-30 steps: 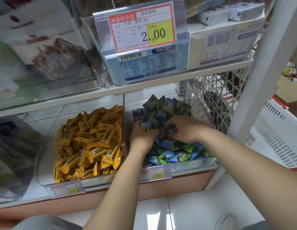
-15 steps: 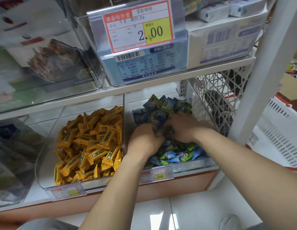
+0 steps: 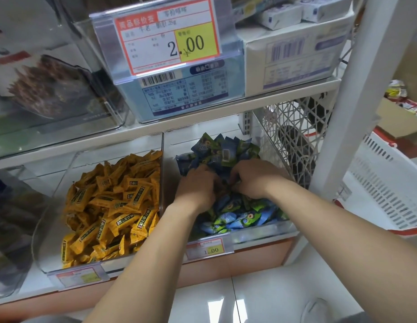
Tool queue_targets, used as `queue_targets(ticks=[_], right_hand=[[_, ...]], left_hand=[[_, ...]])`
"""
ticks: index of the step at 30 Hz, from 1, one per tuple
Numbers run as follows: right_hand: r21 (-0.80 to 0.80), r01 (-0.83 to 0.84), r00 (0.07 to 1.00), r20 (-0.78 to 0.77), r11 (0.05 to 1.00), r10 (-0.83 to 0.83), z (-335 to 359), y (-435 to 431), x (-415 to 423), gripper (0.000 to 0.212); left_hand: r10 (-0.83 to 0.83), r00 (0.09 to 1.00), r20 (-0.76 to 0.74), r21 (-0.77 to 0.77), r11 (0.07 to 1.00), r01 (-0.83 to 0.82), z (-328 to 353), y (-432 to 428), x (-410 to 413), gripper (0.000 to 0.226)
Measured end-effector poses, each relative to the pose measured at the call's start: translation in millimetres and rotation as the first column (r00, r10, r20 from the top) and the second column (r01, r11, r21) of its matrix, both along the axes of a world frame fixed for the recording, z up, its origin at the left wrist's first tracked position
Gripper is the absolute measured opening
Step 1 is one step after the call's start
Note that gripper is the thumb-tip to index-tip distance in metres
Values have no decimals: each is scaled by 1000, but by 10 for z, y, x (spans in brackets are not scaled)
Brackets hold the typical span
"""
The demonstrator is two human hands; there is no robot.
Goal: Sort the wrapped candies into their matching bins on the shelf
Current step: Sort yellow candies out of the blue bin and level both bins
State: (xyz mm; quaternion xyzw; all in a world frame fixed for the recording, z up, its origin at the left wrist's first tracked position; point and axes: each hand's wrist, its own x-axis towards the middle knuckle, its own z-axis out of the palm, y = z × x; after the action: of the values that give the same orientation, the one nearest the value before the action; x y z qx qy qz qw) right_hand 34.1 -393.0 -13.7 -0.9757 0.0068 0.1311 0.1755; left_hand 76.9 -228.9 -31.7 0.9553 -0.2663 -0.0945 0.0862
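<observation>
Nearest, at the shelf's (image 3: 249, 257) front edge, a clear bin (image 3: 258, 234) holds blue-green candies (image 3: 230, 220). Left hand (image 3: 198, 188) and right hand (image 3: 256, 179) dig into them side by side, fingers curled under wrappers; whether they pinch any, I cannot tell. Farther back, candies heap high.

Left bin (image 3: 54, 190) beside right bin (image 3: 261, 230), seemingly touching.

Seeing clear, glossy plastic in the candy bin (image 3: 48, 220). Noting shiny, crinkled film wrapping the yellow candies (image 3: 114, 201) and the blue-green candies (image 3: 230, 215). Finding smooth paper in the price tag (image 3: 170, 36), matt white plastic lattice in the basket (image 3: 286, 127), glossy tile on the floor (image 3: 261, 294).
</observation>
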Motion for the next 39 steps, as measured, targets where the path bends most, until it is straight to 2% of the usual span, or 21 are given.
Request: queue_targets(ticks=[6, 9, 11, 15, 18, 21, 23, 25, 27, 30, 33, 35, 37, 39], right_hand=[[91, 30, 999, -39, 995, -27, 18, -17, -4, 20], [119, 42, 998, -61, 992, -35, 14, -26, -32, 26], [129, 43, 998, -53, 991, -36, 4, -14, -63, 27], [215, 47, 994, 91, 976, -68, 51, 26, -130, 23], [335, 11, 972, 217, 942, -88, 110, 52, -196, 12], [368, -24, 964, 256, 930, -76, 116, 118, -252, 17], [360, -1, 966, 240, 933, -92, 101, 174, -268, 22], [331, 15, 970, 223, 944, -93, 93, 231, -258, 27], [312, 12, 977, 200, 950, -78, 93, 278, -218, 32], [253, 6, 970, 235, 967, -68, 72, 314, -124, 37], [112, 26, 934, 352, 993, -64, 12, 293, 77, 49], [46, 30, 919, 391, 998, -46, -9, 273, 284, 53], [-12, 24, 922, 386, 1000, -17, -37, 230, 537, 57], [-58, 13, 952, 306, 998, 5, -105, 206, 759, 68]], left_hand=[[11, 991, -136, -66, 998, -20, 3, -51, 80, 22], [28, 996, -89, -86, 996, -36, -18, -64, 76, 20], [91, 995, -40, -195, 976, -97, 2, -37, 55, 17], [150, 988, 34, -507, 854, -113, 209, 51, -78, 5], [174, 984, 40, -722, 686, -92, 415, 161, -257, 9], [205, 978, -30, -797, 586, -147, 595, 449, -347, 6], [279, 960, 35, -753, 638, -158, 696, 742, -350, 6], [372, 909, 187, -624, 759, -183, 771, 1056, -326, 6], [439, 848, 298, -494, 831, -256, 809, 1306, -308, 14], [416, 794, 444, -374, 891, -257, 796, 1353, -358, 30], [293, 874, 389, -363, 920, -147, 682, 1069, -456, 31], [215, 914, 345, -291, 950, -113, 530, 920, -472, 40], [209, 920, 333, -253, 959, -126, 367, 885, -430, 53], [219, 909, 355, -256, 958, -131, 255, 899, -372, 57]])
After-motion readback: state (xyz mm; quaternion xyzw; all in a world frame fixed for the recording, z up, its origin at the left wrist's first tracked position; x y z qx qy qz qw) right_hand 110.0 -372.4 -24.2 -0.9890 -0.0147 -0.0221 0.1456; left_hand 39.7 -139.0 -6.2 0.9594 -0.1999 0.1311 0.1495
